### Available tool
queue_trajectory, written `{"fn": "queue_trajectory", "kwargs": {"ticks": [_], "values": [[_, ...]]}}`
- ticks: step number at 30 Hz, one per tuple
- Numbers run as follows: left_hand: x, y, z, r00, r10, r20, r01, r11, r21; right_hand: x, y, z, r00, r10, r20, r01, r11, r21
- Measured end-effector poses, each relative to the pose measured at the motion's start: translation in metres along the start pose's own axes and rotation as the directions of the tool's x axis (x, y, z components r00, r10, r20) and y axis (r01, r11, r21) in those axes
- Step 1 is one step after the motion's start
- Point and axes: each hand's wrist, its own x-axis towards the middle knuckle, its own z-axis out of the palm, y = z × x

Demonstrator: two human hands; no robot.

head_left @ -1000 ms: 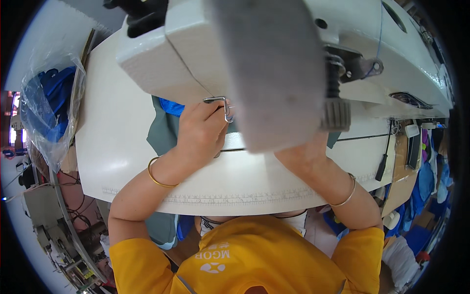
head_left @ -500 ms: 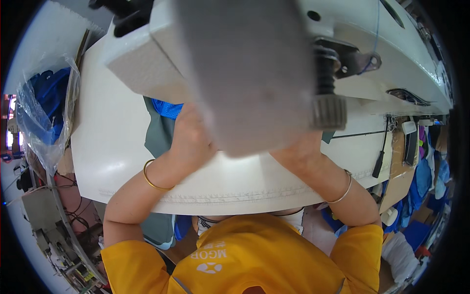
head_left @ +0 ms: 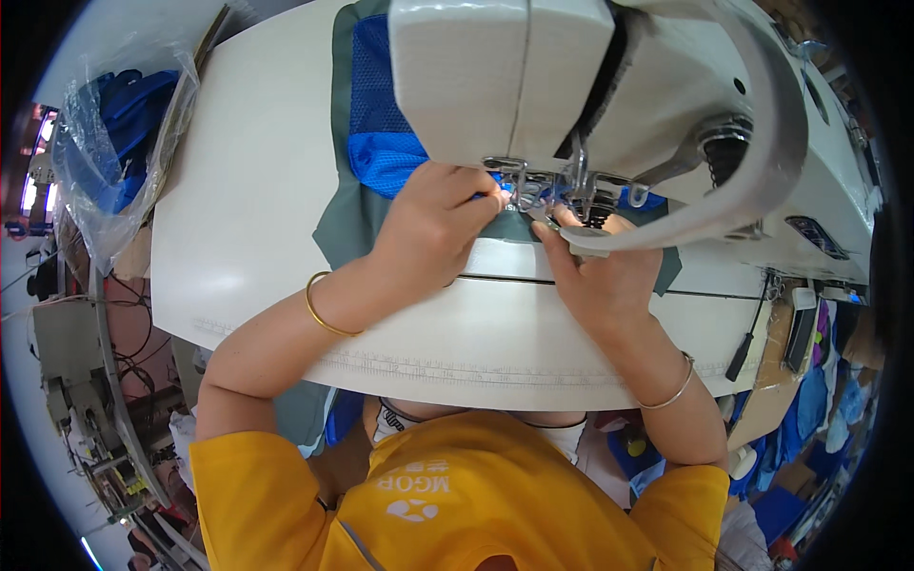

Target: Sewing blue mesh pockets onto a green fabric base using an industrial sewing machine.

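Note:
A white sewing machine head (head_left: pixel 466 81) stands over the white table. Beneath its presser foot (head_left: pixel 522 186) lies a grey-green fabric piece (head_left: pixel 338 228) with a blue mesh fabric piece (head_left: pixel 381 95) on top. My left hand (head_left: pixel 428 228) is closed, pinching the blue fabric's edge just left of the foot. Right of the foot, my right hand (head_left: pixel 609 281) has its thumb and forefinger closed at the grey-green fabric's near edge. A pale curved band (head_left: pixel 762 181) passes in front of that hand and hides its other fingers. The needle tip cannot be made out.
A clear plastic bag (head_left: pixel 124 143) with blue fabric hangs at the table's left side. A screwdriver (head_left: pixel 741 357) with a dark handle lies on the right end, near cardboard (head_left: pixel 766 390). Printed ruler marks run along the front edge (head_left: pixel 457 366).
A blurred grey block that covered the middle is gone from view, and the presser foot and both hands now show. My view has shifted, revealing more of the blue and grey-green fabric.

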Motion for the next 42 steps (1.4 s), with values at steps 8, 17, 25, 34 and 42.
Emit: {"fn": "queue_trajectory", "kwargs": {"ticks": [8, 17, 25, 34, 42], "values": [[-0.006, 0.008, -0.002, 0.999, -0.023, 0.041, 0.021, 0.998, 0.057, 0.001, -0.004, -0.006, 1.000, 0.013, -0.025, -0.012, 0.999, 0.045], [-0.002, 0.004, -0.003, 0.997, -0.057, 0.059, 0.056, 0.998, 0.023, 0.000, 0.000, -0.008, 0.999, 0.024, 0.040, -0.024, 1.000, 0.001], [-0.003, 0.003, 0.000, 0.995, -0.096, 0.027, 0.096, 0.995, -0.004, 0.001, 0.001, -0.016, 0.999, 0.017, 0.037, -0.018, 1.000, 0.008], [-0.008, -0.004, -0.002, 0.994, -0.023, 0.109, 0.019, 0.999, 0.038, -0.025, 0.022, -0.096, 0.994, 0.078, 0.070, -0.070, 0.992, -0.103], [-0.001, 0.003, -0.008, 0.997, 0.020, 0.069, -0.038, 0.962, 0.269, -0.114, 0.093, -0.174, 0.878, 0.417, -0.235, -0.478, 0.787, -0.391]]}}
